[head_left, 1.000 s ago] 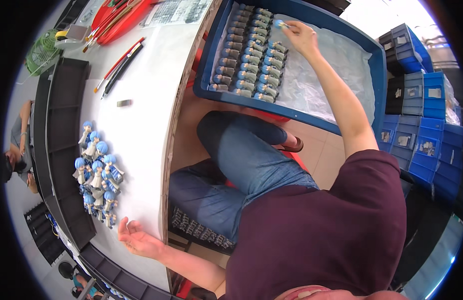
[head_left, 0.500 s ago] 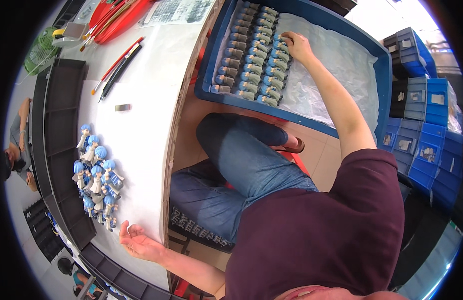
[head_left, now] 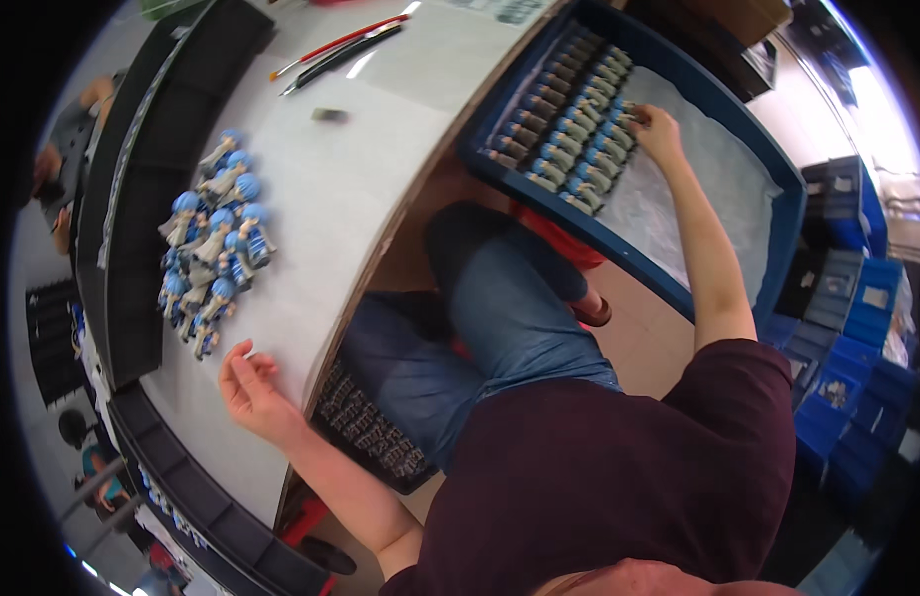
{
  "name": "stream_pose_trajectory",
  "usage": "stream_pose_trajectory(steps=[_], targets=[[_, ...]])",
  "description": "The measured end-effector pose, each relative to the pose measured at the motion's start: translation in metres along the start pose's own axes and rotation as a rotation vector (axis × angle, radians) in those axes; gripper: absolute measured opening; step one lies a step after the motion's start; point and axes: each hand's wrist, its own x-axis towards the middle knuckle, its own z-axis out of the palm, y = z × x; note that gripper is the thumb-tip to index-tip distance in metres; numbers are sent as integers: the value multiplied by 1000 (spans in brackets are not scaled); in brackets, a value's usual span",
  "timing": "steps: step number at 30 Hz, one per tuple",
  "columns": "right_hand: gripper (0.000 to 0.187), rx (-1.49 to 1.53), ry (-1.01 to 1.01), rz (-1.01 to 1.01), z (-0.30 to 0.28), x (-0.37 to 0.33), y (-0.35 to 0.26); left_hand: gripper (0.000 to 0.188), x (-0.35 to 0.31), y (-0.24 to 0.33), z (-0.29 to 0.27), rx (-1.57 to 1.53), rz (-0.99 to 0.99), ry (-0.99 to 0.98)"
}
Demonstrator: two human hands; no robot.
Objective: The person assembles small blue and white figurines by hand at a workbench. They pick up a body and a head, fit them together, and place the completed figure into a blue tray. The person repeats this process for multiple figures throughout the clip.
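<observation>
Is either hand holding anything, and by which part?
The right hand is at a blue-haired figurine in the blue tray; whether it grips, and where, cannot be told. The left hand holds nothing visible.

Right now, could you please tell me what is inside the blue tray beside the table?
The blue tray holds rows of small figurines on a pale sheet; the right hand is at the rightmost row. The sheet hides the bottom.
</observation>
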Motion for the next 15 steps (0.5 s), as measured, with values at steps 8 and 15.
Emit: stream_pose_trajectory(steps=[8,15], targets=[[27,-1,-12,144,5,-12,0,18,0,6,9,78,-17,4],[24,247,90,247,-10,-21,-4,17,2,2,0,45,40,65]])
